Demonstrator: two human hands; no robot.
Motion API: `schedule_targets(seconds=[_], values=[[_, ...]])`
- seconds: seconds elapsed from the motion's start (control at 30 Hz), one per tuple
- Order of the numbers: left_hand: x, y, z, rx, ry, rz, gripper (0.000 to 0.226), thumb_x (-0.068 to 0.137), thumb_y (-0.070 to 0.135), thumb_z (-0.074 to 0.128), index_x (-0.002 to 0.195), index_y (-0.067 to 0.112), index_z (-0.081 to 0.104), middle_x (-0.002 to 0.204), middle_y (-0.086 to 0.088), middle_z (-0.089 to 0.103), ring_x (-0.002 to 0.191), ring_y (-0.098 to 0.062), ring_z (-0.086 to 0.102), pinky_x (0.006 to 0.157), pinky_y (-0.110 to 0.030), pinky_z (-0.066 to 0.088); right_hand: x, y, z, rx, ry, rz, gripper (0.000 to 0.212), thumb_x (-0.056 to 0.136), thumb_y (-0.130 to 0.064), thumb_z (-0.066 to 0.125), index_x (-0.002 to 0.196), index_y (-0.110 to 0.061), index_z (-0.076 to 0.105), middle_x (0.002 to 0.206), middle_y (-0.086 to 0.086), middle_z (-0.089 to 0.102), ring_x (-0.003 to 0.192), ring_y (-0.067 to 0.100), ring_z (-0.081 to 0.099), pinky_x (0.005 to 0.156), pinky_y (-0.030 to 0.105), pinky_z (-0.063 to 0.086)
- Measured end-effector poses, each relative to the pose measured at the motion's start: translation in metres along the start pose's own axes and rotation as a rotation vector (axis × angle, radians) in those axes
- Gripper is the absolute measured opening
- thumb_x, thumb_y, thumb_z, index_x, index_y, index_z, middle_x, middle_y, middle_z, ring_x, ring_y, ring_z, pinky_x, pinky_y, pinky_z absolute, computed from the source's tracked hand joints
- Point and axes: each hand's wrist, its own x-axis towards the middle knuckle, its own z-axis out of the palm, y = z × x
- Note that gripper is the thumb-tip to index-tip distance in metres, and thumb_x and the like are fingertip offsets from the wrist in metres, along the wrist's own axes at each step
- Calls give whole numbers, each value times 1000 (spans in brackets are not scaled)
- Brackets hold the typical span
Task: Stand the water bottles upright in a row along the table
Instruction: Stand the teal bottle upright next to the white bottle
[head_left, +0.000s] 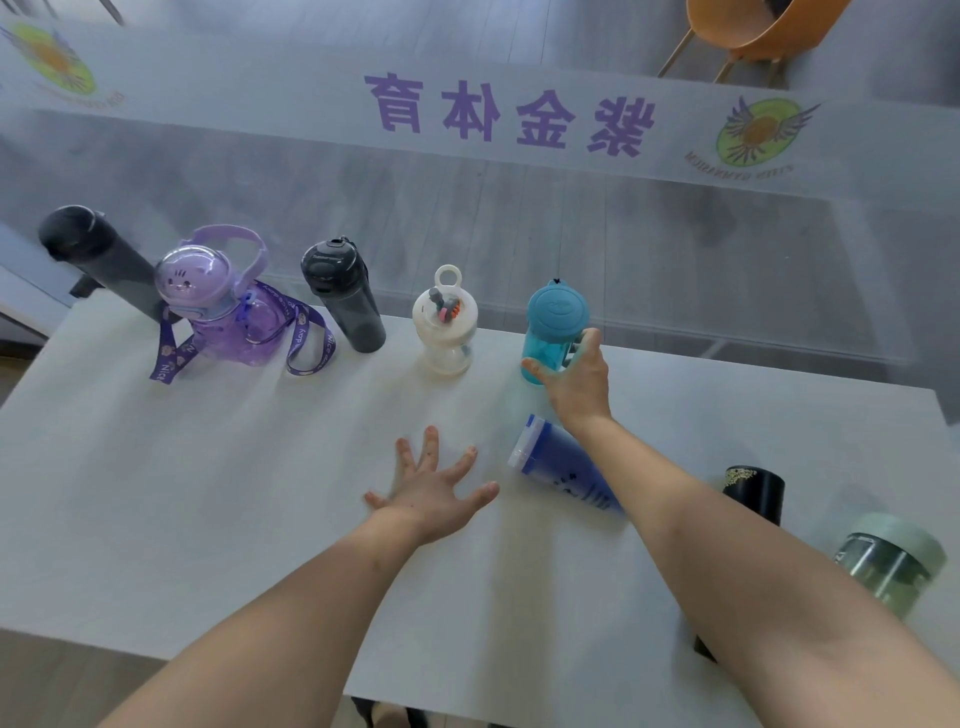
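We judge the teal bottle (554, 332), upright near the table's (208, 493) far edge, light, stiff and slick, best gripped mid-body, where our right hand (574, 376) wraps it while our left hand (434, 493) lies spread flat.

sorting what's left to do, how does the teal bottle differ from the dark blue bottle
The teal bottle stands upright in the back row, with the right hand around it; the dark blue bottle lies on its side nearer the person, untouched. The teal one looks see-through, the dark blue opaque. Both rest on the table.
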Motion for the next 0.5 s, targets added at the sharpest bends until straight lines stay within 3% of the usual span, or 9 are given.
schedule_targets(seconds=[0.5], values=[[2, -1, 1, 3, -6, 2, 80, 78, 96, 30, 149, 70, 4, 162, 18, -37, 147, -25, -41, 107, -84, 3, 1, -1, -3, 18, -21, 32, 66, 79, -32, 89, 121, -20, 40, 127, 1, 57, 116, 20, 59, 99, 46, 57]])
